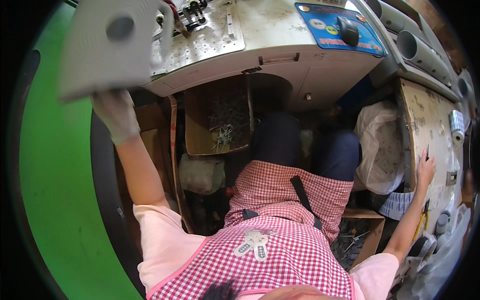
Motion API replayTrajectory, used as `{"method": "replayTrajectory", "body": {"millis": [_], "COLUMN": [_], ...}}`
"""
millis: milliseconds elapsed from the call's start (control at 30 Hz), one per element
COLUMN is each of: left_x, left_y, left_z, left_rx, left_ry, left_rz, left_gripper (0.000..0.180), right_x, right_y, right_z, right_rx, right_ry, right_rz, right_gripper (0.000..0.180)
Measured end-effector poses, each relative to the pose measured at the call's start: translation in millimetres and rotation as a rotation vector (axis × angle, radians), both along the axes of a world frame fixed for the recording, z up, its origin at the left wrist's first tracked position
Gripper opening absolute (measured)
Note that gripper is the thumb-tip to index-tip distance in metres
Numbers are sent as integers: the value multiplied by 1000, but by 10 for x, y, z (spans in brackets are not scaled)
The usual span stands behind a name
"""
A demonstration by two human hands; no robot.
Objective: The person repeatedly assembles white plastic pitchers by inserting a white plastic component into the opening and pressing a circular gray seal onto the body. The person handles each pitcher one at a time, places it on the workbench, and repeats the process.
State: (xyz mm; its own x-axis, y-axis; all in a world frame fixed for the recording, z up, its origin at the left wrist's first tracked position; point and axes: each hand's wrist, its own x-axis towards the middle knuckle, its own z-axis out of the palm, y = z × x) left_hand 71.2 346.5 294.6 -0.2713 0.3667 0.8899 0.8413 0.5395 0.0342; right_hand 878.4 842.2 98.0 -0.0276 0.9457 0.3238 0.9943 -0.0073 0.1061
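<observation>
A pale, scuffed workbench (pixel 280 30) fills the top centre of the frame. On its upper left part lies a perforated metal plate (pixel 205 35) with a black clamp (pixel 192 12) on it. At the upper right, a blue mat (pixel 325 27) lies on the bench with a dark mouse (pixel 348 31) on top. At the right edge, a side table (pixel 425 115) carries a tape roll (pixel 456 127) and small parts too blurred to tell.

An open brown carton (pixel 216 120) sits under the bench. A blue label mat (pixel 340 25) lies on top. A white bag (pixel 382 150) slumps right.
</observation>
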Motion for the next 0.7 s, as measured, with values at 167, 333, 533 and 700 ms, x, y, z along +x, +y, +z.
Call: {"method": "replayTrajectory", "body": {"millis": [167, 333, 533, 700], "left_x": [-1549, -2331, -1953, -1748], "left_y": [934, 1576, 1644, 1511], "left_z": [582, 457, 282, 312], "left_rx": [-230, -12, -14, 144], "left_ry": [54, -555, -835, -1225], "left_rz": [307, 145, -3, -340], "left_gripper": [47, 62, 60, 56], "right_x": [-1871, -3016, -3172, -3209], "right_y": [-1350, -2376, -2567, -2543], "right_z": [611, 462, 151, 80], "right_rx": [195, -172, -200, -102], "right_ry": [356, 505, 496, 452], "right_rz": [625, 866, 786, 782], "right_gripper": [39, 30, 26, 22]}}
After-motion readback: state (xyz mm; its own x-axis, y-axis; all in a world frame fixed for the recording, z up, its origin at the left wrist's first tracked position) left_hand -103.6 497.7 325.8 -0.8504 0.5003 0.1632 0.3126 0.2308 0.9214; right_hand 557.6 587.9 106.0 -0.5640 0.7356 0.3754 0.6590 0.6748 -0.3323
